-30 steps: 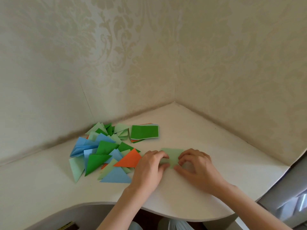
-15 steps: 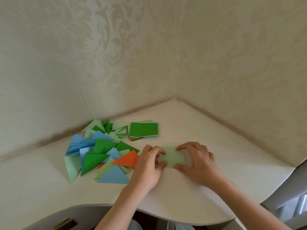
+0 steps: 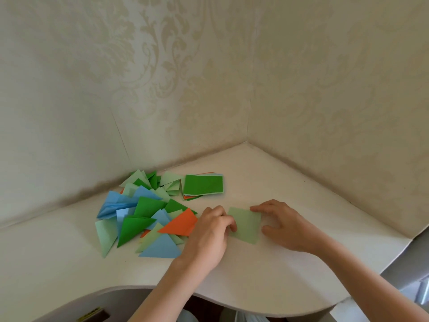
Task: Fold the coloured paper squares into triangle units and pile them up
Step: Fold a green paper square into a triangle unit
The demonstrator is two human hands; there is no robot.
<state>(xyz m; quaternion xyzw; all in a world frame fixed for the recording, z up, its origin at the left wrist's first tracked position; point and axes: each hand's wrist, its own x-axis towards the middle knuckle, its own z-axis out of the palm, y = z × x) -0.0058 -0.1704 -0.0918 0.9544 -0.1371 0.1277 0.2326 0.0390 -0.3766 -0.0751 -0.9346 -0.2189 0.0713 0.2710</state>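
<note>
Paper [image 3: 246, 225] pale green, flat on worktop [image 3: 290, 182], my left hand [image 3: 209, 231] pinching its left edge, right hand [image 3: 282, 225] fingers relaxed at right edge, triangles [image 3: 144, 212] piled left, squares [image 3: 203, 185] behind.

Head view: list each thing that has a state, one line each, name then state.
pale green paper: flat on the table, not a triangle yet.
left hand: fingers curled, pinching the paper's left edge.
right hand: fingertips at the paper's right edge.
stack of squares: unfolded, dark green on top.
triangle pile: folded, loosely heaped.
</note>
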